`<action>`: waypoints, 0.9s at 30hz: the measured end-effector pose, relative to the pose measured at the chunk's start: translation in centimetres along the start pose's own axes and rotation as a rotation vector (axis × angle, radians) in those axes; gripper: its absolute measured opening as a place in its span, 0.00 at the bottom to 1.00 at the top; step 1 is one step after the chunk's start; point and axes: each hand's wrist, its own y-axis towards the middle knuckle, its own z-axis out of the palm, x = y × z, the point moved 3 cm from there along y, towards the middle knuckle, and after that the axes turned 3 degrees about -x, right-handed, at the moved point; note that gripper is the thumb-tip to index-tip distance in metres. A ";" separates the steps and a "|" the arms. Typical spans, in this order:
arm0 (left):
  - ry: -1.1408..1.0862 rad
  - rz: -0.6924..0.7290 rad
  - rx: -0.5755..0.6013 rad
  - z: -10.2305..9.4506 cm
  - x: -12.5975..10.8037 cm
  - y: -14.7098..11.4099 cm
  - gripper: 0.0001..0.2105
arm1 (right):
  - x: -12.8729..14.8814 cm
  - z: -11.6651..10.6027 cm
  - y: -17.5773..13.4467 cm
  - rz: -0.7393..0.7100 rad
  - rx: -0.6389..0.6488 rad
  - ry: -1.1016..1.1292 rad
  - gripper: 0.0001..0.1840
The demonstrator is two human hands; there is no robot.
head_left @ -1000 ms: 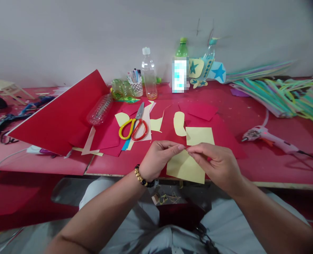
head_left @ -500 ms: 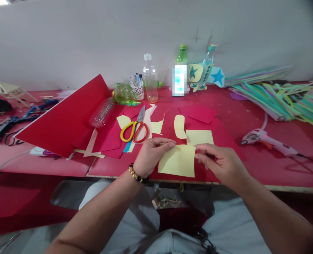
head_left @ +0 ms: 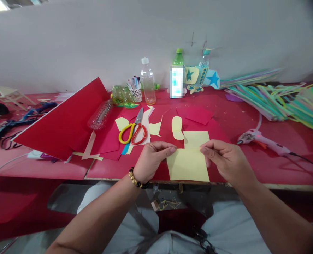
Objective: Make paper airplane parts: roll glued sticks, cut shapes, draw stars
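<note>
My left hand [head_left: 155,155] pinches the upper left corner of a pale yellow sheet of paper [head_left: 188,165] close to the table's front edge. At its upper right corner, my right hand [head_left: 220,155] has the same sheet between thumb and fingers. Just behind it lies another pale yellow sheet [head_left: 197,138], partly covered. A rounded yellow paper cutout [head_left: 177,127] rests farther back. Scissors [head_left: 135,129] with one yellow and one red handle lie on paper to the left of my hands, beside a yellow paper offcut [head_left: 155,129].
A hot glue gun [head_left: 265,141] lies at the right, its cord trailing off. Bottles, among them a clear bottle [head_left: 148,83], stand by the wall near a pen cup [head_left: 135,90]. A large red board [head_left: 63,121] leans at the left. Colored strips [head_left: 262,102] pile up back right.
The held yellow sheet has shifted right and slightly toward me. My right hand has gone from beside its edge to pinching its upper right corner. The whole view has moved slightly.
</note>
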 end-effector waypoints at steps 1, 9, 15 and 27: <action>-0.003 -0.001 0.001 -0.1 0.0 0.1 0.10 | 0.0 -0.1 0.0 0.007 0.005 0.007 0.15; 0.075 0.061 0.044 0.0 -0.3 -0.1 0.11 | -0.4 0.6 0.2 0.087 0.017 0.090 0.14; 0.125 -0.007 0.102 0.7 0.3 -0.6 0.11 | -0.1 1.8 -0.2 0.090 0.085 0.210 0.10; 0.181 0.034 0.075 1.0 0.2 -1.2 0.11 | -0.4 2.5 -0.8 -0.020 0.022 0.253 0.03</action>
